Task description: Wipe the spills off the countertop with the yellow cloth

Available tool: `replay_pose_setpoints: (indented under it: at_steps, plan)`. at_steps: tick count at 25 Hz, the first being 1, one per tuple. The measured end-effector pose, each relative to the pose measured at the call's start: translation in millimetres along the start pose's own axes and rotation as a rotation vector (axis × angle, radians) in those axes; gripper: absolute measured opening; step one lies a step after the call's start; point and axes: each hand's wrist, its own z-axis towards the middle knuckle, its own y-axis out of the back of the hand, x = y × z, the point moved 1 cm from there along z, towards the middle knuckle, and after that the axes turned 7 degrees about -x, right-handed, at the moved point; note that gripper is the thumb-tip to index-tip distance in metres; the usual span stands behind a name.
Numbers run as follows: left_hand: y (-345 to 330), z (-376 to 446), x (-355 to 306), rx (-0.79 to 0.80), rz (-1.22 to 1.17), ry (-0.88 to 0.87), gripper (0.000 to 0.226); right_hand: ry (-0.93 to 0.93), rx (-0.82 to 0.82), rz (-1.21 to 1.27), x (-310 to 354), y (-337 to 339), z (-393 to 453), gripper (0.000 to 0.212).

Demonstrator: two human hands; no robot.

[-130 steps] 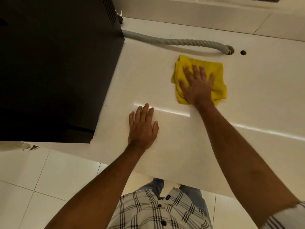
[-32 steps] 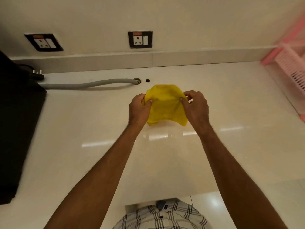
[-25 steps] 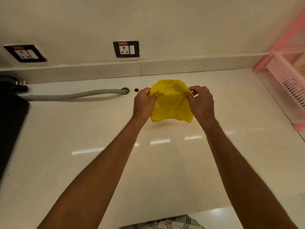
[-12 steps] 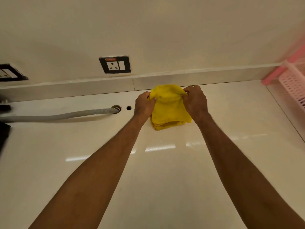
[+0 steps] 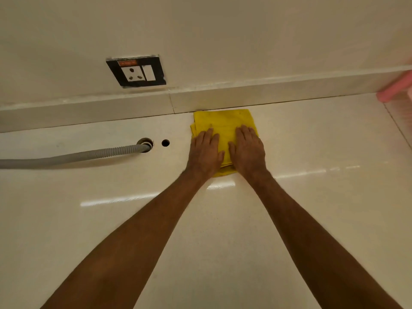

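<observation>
Both hands lie flat, palms down and fingers extended, on a folded yellow cloth [image 5: 225, 123]; neither forms a closed grip, each simply pressing the fabric against the bench [image 5: 111, 219]. The left hand [image 5: 204, 152] covers the cloth's left portion, its outer edge overhanging onto the bare surface; the right hand [image 5: 248, 151] covers the right portion, and the two thumbs nearly meet over the middle. The cloth rests at the rear of the bench, its far edge touching the low backsplash ledge [image 5: 278, 90], with layered folds visible along its left side and a corner protruding between the wrists. To the left, well apart from the cloth, a small round hole [image 5: 165, 142] lies beside a larger opening into which a grey corrugated hose [image 5: 73, 155] enters. A black-framed wall socket [image 5: 136, 71] is mounted above the ledge. A blurred pink object [image 5: 395, 88] occupies the right margin. Streaks of reflected light cross the glossy surface.
</observation>
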Motion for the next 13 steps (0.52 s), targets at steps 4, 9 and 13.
replay_pose_setpoints:
  at_steps: [4, 9, 13]
  plan:
    - [-5, -1, 1, 0.010, -0.011, 0.004, 0.065, 0.011, -0.016, 0.002, -1, 0, 1, 0.062]
    - [16, -19, 9, -0.017, -0.060, -0.050, 0.065, 0.038, -0.049, 0.056, 5, 13, -15, 0.063]
    - [41, -54, 26, -0.096, -0.023, -0.044, 0.066, 0.047, -0.133, 0.083, 16, 25, -50, 0.064]
